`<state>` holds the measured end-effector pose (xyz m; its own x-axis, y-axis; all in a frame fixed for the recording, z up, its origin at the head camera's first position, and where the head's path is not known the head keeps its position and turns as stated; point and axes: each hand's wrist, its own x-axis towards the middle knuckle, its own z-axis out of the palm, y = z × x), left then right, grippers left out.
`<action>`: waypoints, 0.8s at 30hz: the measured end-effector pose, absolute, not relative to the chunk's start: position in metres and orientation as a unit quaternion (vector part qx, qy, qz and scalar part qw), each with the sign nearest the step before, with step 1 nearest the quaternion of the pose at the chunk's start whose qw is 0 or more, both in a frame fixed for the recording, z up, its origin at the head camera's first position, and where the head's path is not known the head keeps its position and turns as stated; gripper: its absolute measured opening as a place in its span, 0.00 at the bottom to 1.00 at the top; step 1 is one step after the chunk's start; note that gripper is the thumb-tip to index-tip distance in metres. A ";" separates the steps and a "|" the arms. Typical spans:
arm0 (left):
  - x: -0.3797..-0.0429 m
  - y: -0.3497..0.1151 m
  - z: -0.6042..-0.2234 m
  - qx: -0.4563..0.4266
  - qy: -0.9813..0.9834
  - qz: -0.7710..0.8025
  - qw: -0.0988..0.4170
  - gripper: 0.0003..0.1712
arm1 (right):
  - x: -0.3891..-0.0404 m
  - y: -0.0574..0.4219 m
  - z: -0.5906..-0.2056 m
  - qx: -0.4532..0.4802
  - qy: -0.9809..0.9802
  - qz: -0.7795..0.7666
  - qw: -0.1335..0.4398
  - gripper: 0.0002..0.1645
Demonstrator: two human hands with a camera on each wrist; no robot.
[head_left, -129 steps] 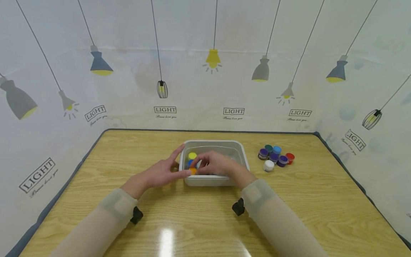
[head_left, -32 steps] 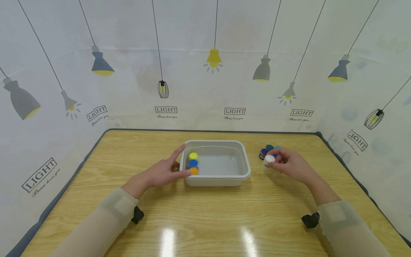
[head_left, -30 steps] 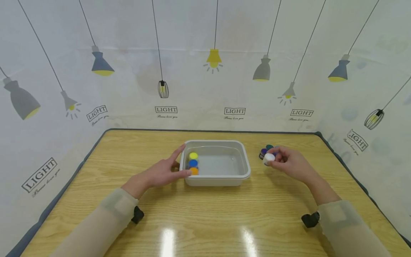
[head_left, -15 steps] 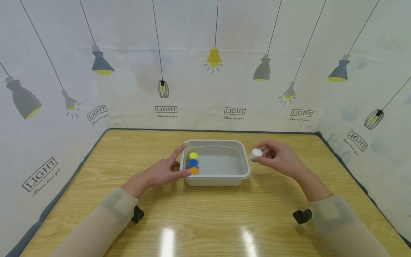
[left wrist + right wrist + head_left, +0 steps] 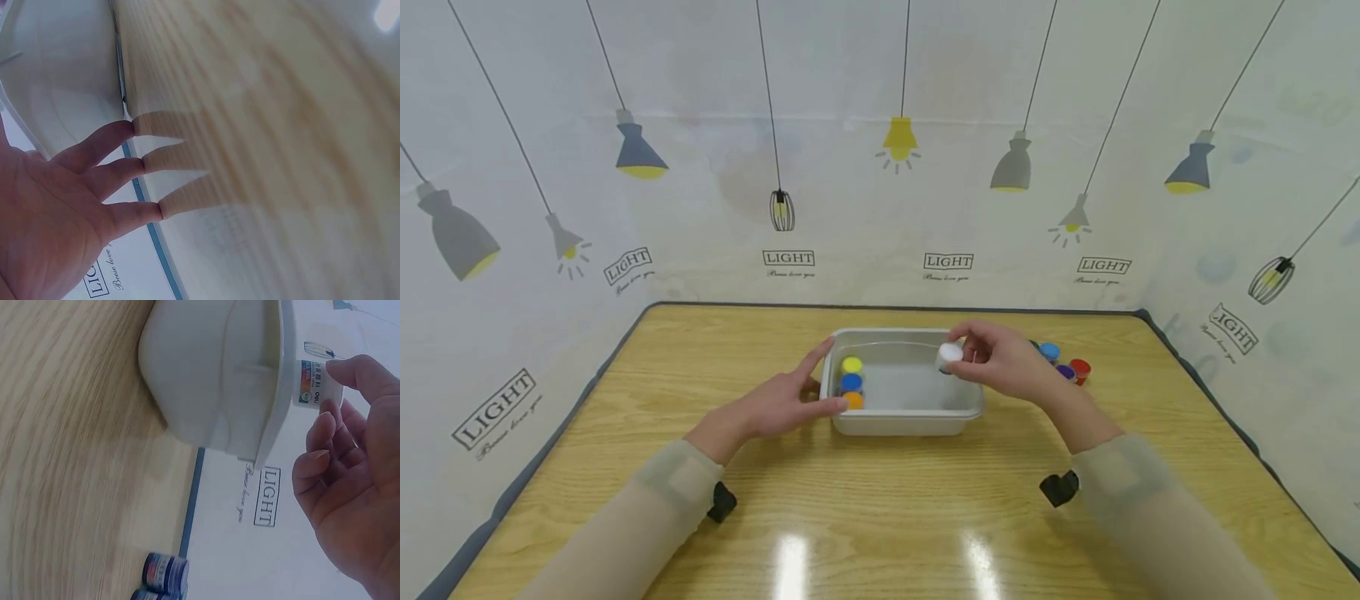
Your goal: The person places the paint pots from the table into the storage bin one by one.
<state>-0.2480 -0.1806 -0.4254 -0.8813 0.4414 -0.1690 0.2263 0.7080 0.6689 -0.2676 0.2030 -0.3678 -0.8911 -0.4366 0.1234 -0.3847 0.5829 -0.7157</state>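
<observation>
My right hand [image 5: 1000, 360] pinches a small white-capped paint jar [image 5: 950, 356] between thumb and fingers, above the right part of a pale grey plastic tub [image 5: 898, 423]. In the right wrist view this paint jar [image 5: 317, 384] shows a printed label and overlaps the tub's rim. My left hand [image 5: 778, 404] rests against the tub's left side, thumb along the front rim and fingers spread; in the left wrist view its fingertips touch the table by the tub. Along the tub's left wall stand a yellow-capped jar [image 5: 852, 366], a blue-capped jar [image 5: 852, 383] and an orange-capped jar [image 5: 853, 402].
Right of the tub, partly behind my right hand, several more jars stand on the wooden table [image 5: 880, 508], among them a red-capped jar [image 5: 1080, 370] and a light blue-capped jar [image 5: 1049, 352]. A printed cloth wall [image 5: 850, 292] bounds the table's back and sides.
My right hand left the tub, took the white-capped jar from the group on the right, and has carried it leftward over the tub. My left hand has stayed at the tub's side.
</observation>
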 end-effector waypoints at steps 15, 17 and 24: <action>-0.250 -0.180 -0.427 0.184 0.911 0.332 0.161 0.62 | -0.290 0.149 -0.384 -0.256 0.895 -0.360 0.068 0.19; -0.250 -0.180 -0.427 0.184 0.911 0.333 0.161 0.62 | -0.292 0.143 -0.385 -0.252 0.895 -0.360 0.078 0.20; -0.250 -0.181 -0.428 0.184 0.911 0.332 0.161 0.62 | -0.301 0.120 -0.389 -0.233 0.902 -0.350 0.098 0.21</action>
